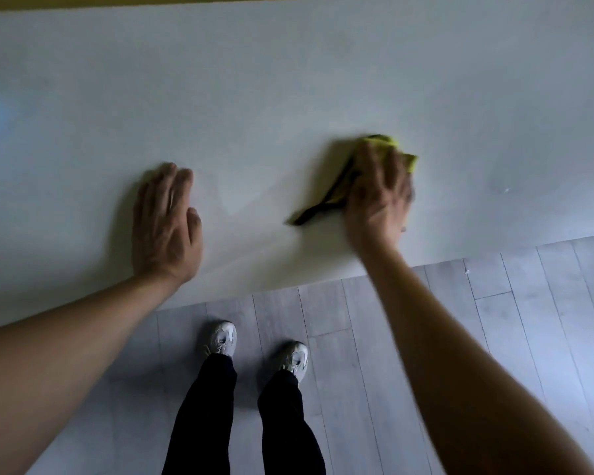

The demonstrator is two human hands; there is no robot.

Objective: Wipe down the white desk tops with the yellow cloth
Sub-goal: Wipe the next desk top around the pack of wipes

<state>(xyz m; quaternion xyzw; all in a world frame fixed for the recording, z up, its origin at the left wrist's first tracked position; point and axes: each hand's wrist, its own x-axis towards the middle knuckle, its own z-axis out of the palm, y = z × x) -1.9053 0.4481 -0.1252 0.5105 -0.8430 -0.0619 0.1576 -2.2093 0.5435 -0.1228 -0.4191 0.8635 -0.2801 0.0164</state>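
Yellow cloth is being pressed flat on the white worktop under the right hand, near the front edge. The left hand is lying released, fingers straight. Wiping is seeming midway; the wide far area is being left, with free room all around.
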